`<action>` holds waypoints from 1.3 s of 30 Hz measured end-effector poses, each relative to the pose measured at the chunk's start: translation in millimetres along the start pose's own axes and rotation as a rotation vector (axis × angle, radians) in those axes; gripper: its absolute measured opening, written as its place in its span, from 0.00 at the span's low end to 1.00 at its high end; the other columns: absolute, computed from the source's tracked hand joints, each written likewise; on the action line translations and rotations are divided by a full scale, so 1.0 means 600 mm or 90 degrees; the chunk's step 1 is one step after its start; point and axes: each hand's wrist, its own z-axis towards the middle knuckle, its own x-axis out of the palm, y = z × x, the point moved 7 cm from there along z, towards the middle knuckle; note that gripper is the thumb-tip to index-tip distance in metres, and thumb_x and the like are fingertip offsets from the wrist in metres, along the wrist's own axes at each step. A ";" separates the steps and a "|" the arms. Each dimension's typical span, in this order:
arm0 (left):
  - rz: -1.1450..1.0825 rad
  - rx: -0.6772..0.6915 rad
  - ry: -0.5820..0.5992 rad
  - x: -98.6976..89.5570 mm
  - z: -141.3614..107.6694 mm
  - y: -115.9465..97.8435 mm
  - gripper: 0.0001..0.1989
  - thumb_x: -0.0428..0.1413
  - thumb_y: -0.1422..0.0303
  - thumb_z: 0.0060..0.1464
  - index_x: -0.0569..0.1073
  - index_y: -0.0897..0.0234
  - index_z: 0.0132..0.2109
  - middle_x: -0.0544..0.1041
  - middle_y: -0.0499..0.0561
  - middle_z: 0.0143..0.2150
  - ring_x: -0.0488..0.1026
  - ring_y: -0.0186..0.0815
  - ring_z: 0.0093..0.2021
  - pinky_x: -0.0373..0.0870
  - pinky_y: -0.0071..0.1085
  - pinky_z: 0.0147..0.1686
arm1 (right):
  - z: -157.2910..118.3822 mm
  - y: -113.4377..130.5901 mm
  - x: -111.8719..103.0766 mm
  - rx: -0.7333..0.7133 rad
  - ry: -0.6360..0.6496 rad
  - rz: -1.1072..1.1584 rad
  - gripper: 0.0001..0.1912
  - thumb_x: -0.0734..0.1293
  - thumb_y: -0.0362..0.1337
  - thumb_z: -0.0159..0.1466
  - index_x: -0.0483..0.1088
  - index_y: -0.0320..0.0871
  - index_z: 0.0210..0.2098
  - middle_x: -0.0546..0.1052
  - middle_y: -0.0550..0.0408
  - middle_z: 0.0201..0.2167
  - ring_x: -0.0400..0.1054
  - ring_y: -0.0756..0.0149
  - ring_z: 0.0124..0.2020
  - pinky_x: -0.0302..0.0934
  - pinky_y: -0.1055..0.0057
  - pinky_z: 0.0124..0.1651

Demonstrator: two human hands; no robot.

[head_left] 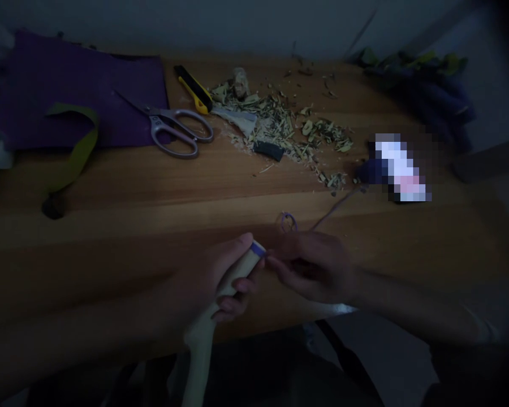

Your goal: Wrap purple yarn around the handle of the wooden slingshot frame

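Observation:
A pale peeled stick (203,333) runs up from the bottom edge, with purple cord (258,249) wound round its upper end. My left hand (220,277) is wrapped round the stick just below that band, its thumb at the tip. Close beside the tip, my right hand (318,265) is closed in a pinch at the purple cord. A loose loop of purple cord (288,222) lies above my right hand, and a length of cord runs back towards a dark purple ball (371,170).
Scissors (180,133) rest partly on a purple sheet (89,96), beside a yellow cutter (195,90). Wood shavings (280,121) cover the table's (152,198) back middle. A blurred lit phone-like object (401,167) and dark gloves (424,90) lie right. A green strip (78,164) lies left.

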 end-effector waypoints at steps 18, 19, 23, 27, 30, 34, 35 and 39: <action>-0.127 -0.032 0.081 0.011 -0.022 0.010 0.21 0.45 0.49 0.54 0.67 0.64 0.34 0.57 0.40 0.19 0.49 0.20 0.15 0.45 0.16 0.14 | -0.001 -0.059 0.031 0.367 0.113 0.487 0.11 0.68 0.39 0.56 0.64 0.39 0.27 0.65 0.63 0.20 0.58 0.79 0.22 0.55 0.79 0.26; -0.105 -0.029 0.078 0.011 -0.024 0.009 0.21 0.45 0.50 0.55 0.68 0.64 0.34 0.57 0.41 0.19 0.48 0.19 0.15 0.44 0.16 0.14 | 0.000 -0.059 0.033 0.371 0.135 0.499 0.09 0.68 0.37 0.56 0.65 0.38 0.27 0.66 0.62 0.21 0.59 0.78 0.23 0.56 0.79 0.27; 0.009 -0.007 0.057 0.009 -0.025 0.008 0.19 0.47 0.52 0.54 0.67 0.64 0.33 0.58 0.42 0.20 0.49 0.20 0.16 0.43 0.17 0.14 | 0.002 -0.052 0.035 0.355 0.206 0.495 0.03 0.67 0.31 0.56 0.67 0.37 0.29 0.70 0.60 0.26 0.63 0.78 0.27 0.59 0.79 0.31; 0.059 -0.030 0.037 0.009 -0.023 0.012 0.21 0.52 0.48 0.48 0.66 0.64 0.33 0.58 0.42 0.21 0.49 0.21 0.17 0.43 0.18 0.13 | 0.011 -0.035 0.024 0.230 0.217 0.363 0.02 0.66 0.29 0.57 0.67 0.37 0.29 0.68 0.58 0.27 0.62 0.77 0.28 0.58 0.79 0.30; 0.133 -0.102 0.059 0.010 -0.024 0.026 0.23 0.48 0.47 0.51 0.68 0.65 0.34 0.57 0.42 0.20 0.48 0.21 0.18 0.43 0.18 0.15 | 0.016 -0.018 0.021 0.108 0.230 0.216 0.03 0.64 0.30 0.60 0.67 0.37 0.31 0.68 0.58 0.27 0.61 0.76 0.29 0.57 0.77 0.33; 0.238 -0.128 0.036 -0.004 -0.017 0.037 0.22 0.46 0.48 0.52 0.65 0.63 0.37 0.59 0.42 0.23 0.53 0.23 0.20 0.48 0.19 0.18 | 0.010 -0.009 0.037 0.059 0.290 0.097 0.05 0.60 0.31 0.64 0.66 0.37 0.33 0.68 0.56 0.30 0.61 0.73 0.33 0.55 0.73 0.39; 0.257 -0.125 0.030 -0.007 -0.014 0.039 0.21 0.45 0.48 0.53 0.64 0.62 0.38 0.59 0.42 0.23 0.53 0.23 0.21 0.48 0.20 0.19 | 0.008 -0.010 0.043 0.077 0.309 0.091 0.05 0.59 0.31 0.64 0.65 0.37 0.33 0.68 0.55 0.31 0.61 0.73 0.34 0.55 0.73 0.39; 0.407 -0.042 -0.042 -0.014 -0.007 0.029 0.20 0.42 0.50 0.55 0.63 0.62 0.36 0.58 0.41 0.22 0.53 0.26 0.22 0.52 0.24 0.23 | -0.001 -0.025 0.060 0.216 0.355 0.093 0.06 0.58 0.33 0.65 0.64 0.38 0.34 0.69 0.56 0.31 0.61 0.72 0.34 0.55 0.72 0.39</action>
